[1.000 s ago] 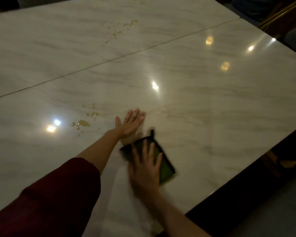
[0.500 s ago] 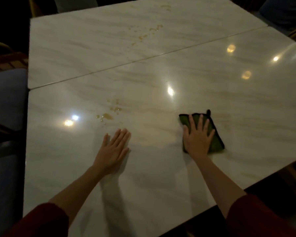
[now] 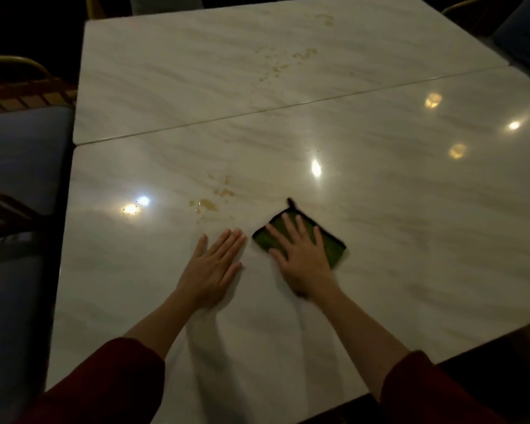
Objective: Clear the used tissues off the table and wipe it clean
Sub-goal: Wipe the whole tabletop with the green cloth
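A folded green cloth (image 3: 331, 243) with a dark edge lies flat on the pale marble table (image 3: 410, 224). My right hand (image 3: 303, 255) presses on the cloth with straight, spread fingers. Just left of it, my left hand (image 3: 211, 270) rests flat on the bare tabletop, fingers together. A brownish spill (image 3: 210, 204) sits a little beyond my left hand, apart from the cloth. More brown drops (image 3: 288, 64) mark the far table slab. No tissues show in the head view.
A seam (image 3: 288, 107) divides the near slab from the far one. Blue-cushioned chairs (image 3: 22, 154) stand along the left side, and another chair (image 3: 520, 35) is at the far right. The table's near edge runs lower right.
My right hand slid the cloth left, so it now lies close beside my left hand. The view shifted, showing more of the table's left edge and chairs.
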